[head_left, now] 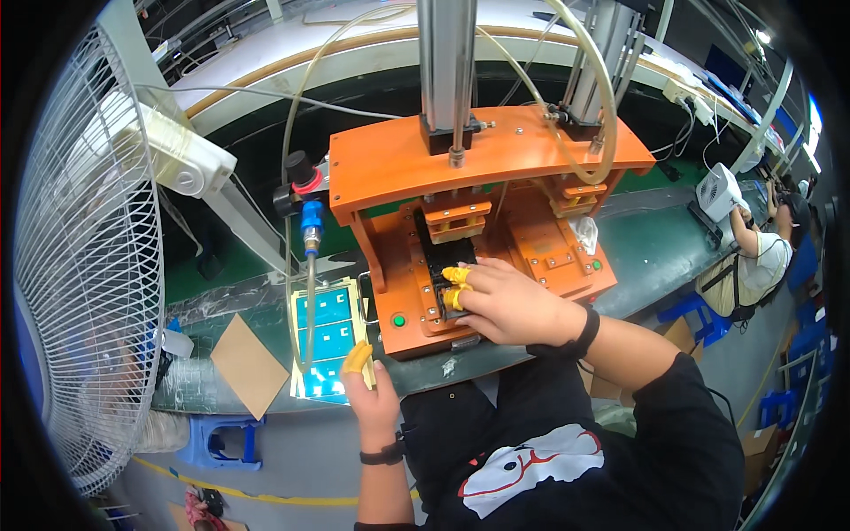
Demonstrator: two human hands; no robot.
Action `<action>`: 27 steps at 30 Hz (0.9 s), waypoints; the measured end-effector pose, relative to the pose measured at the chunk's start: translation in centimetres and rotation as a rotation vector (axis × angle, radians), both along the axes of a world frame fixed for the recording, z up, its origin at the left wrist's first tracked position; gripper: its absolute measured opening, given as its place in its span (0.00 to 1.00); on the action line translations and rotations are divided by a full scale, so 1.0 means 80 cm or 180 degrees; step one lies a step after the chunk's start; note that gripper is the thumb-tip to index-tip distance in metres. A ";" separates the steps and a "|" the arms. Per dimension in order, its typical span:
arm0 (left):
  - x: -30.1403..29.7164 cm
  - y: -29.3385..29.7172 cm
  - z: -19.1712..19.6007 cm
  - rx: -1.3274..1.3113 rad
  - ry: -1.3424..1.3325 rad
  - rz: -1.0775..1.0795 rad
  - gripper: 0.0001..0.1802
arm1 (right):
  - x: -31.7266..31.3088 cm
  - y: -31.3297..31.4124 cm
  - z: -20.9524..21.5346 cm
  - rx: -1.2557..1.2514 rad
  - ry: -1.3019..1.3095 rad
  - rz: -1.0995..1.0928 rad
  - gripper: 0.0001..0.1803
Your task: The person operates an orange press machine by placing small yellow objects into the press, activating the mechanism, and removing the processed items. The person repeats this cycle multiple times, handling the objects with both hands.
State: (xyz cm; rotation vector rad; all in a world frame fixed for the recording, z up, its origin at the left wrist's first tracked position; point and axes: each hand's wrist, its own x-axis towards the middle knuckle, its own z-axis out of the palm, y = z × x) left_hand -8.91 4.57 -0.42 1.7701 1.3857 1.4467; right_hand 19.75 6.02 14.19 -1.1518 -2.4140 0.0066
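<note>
An orange pneumatic press (496, 133) stands on the bench before me. My right hand (513, 305), yellow finger cots on some fingers, reaches over its front left station. The bent fingers press on a black flat part (452, 308) in the slot beneath the left press head (454, 217); the palm hides some of it. My left hand (372, 398) is raised at the bench's front edge, beside blue sheets (324, 343) with small white squares. A yellow cot covers one of its fingers. Thumb and finger stand apart, with nothing visible between them.
A green button (398, 320) sits at the press's front left corner. Brown cardboard (251, 365) lies left of the sheets. A large caged fan (93, 257) fills the left side. Air hoses loop around the press. Another person (761, 257) sits farther right along the bench.
</note>
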 end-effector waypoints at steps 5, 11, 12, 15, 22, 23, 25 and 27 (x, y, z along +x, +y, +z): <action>0.009 0.000 0.007 0.0099 0.0155 -0.0231 0.16 | 0.010 0.017 -0.004 -0.0040 -0.0026 -0.0009 0.29; 0.020 0.017 0.029 0.0625 0.0557 -0.0267 0.18 | 0.011 0.019 0.018 -0.0427 -0.0283 0.0074 0.33; 0.023 0.021 0.035 0.0720 0.0617 -0.0292 0.18 | 0.010 0.021 0.022 -0.0547 -0.0353 0.0049 0.34; 0.036 0.035 0.050 0.0795 0.0804 -0.0575 0.20 | 0.009 0.025 0.023 -0.0574 -0.0337 0.0025 0.34; 0.029 0.043 0.051 0.0991 0.1466 -0.0827 0.23 | -0.014 -0.045 0.018 0.0296 0.0393 0.0343 0.31; 0.029 0.041 0.048 0.0947 0.1609 -0.0839 0.23 | -0.019 -0.059 0.009 0.0234 0.0692 0.0516 0.26; 0.031 0.042 0.051 0.0913 0.1888 -0.0862 0.23 | -0.030 -0.084 -0.033 -0.0251 0.0820 0.0858 0.18; 0.027 0.040 0.057 0.0823 0.1772 -0.0956 0.24 | -0.045 -0.100 -0.074 -0.0769 0.0895 0.1099 0.14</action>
